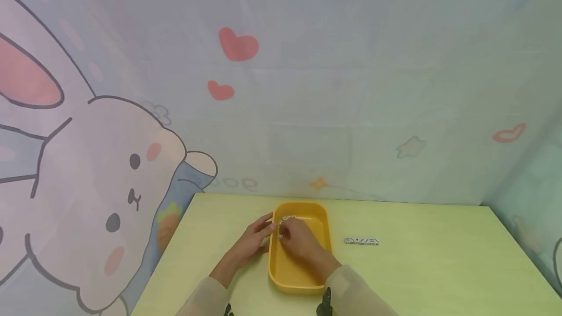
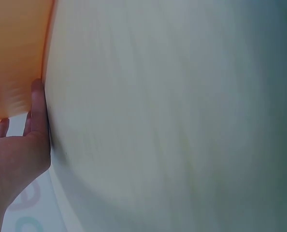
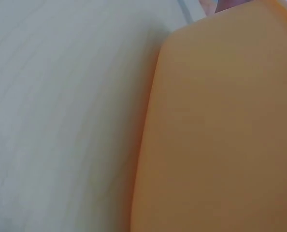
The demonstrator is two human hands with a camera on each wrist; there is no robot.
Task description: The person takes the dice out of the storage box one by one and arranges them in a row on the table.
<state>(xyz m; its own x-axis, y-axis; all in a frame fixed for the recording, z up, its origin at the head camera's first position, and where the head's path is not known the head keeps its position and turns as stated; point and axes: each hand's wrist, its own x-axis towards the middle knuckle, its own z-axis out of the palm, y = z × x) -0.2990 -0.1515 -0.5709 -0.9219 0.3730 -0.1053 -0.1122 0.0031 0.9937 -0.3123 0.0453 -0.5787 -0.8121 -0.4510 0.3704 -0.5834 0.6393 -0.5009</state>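
A yellow tray [image 1: 298, 277] stands on the table. My left hand [image 1: 251, 240] rests against its left side, fingers fairly straight along the outer wall and the thumb by the rim; the left wrist view shows these fingers [image 2: 38, 108] at the wall. Inside the tray, my right hand [image 1: 300, 240] has its fingers curled down, seemingly pinching a small white cube [image 1: 280, 236], partly covered by the fingers. More small white cubes with coloured marks [image 1: 287, 218] lie just beyond them. In the right wrist view the tray's outer wall [image 3: 216, 121] hides the right fingers.
Right of the tray lies a straight row of small white cubes with coloured marks [image 1: 361, 241]. The pale yellow-green table [image 1: 439, 257] ends at a cloth backdrop [image 1: 373, 87] printed with a rabbit and hearts.
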